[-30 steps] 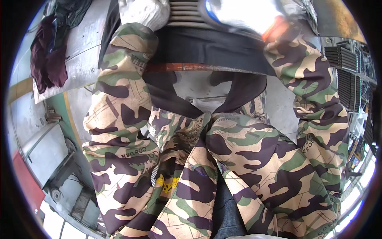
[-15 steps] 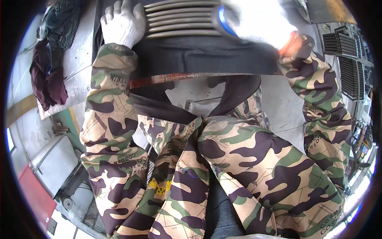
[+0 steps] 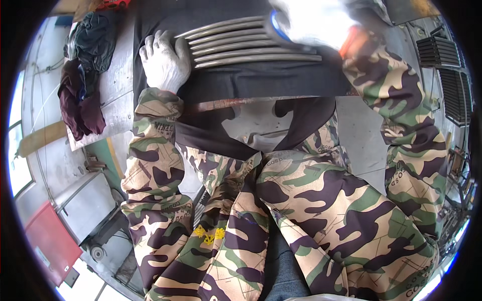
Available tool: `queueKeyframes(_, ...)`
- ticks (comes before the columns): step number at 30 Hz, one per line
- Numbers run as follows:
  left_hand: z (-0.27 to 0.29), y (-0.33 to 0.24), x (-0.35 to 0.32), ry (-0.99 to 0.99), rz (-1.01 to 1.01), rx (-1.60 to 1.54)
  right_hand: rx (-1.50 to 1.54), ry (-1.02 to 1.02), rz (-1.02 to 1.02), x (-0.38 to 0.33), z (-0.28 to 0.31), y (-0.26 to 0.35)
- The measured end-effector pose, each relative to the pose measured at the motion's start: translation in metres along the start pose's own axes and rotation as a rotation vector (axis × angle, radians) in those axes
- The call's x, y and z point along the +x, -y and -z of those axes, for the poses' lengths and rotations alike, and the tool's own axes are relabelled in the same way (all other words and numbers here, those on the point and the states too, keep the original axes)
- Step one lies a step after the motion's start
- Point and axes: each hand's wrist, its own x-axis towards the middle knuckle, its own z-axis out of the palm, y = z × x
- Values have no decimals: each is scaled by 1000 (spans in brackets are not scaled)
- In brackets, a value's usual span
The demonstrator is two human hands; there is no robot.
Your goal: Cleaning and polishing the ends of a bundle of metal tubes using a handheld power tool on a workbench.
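My left hand (image 3: pixel 163 62), in a white work glove, rests flat at the left end of a row of several grey metal bars (image 3: pixel 251 42) that lie side by side on a dark work surface (image 3: pixel 261 80). The fingers are spread beside the bar ends, not wrapped round them. My right hand (image 3: pixel 311 25), also gloved in white with a blue cuff, is blurred and overexposed over the right part of the bars; its grip is unclear. Both forearms wear camouflage sleeves.
Dark and maroon cloths (image 3: pixel 83 95) lie piled on a grey metal sheet (image 3: pixel 118 100) at the left. Black ribbed grilles (image 3: pixel 447 75) stand at the right. A red box (image 3: pixel 47 241) and a grey cabinet (image 3: pixel 83 205) sit low on the left.
The view has tilted so the bars and both hands sit lower in the picture. My left hand has come fully into view at the bars' left end.
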Motion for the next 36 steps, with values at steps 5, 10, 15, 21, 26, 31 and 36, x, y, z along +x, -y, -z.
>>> queueKeyframes(5, -6, 2, 9, -4, 12, -73, 27, 45, 31, -6, 4, 7)
queueKeyframes(10, -18, 10, 14, 26, 58, 24, 14, 56, -16, 11, 7, 4)
queueKeyframes(15, -6, 5, 0, 231, 86, 71, 10, 109, 18, -2, 7, 8)
queueKeyframes(21, 2, 0, -3, 166, 55, 67, 22, 43, 41, -2, 6, 11)
queueKeyframes(26, -1, 2, 5, 139, 51, 98, -5, -19, 93, -5, 8, 15)
queueKeyframes(31, 12, 0, 0, 166, 79, -33, -10, 83, 10, 12, -10, 16)
queueKeyframes(36, 22, 2, 7, 297, 184, -49, 8, 129, 40, 12, -12, 46)
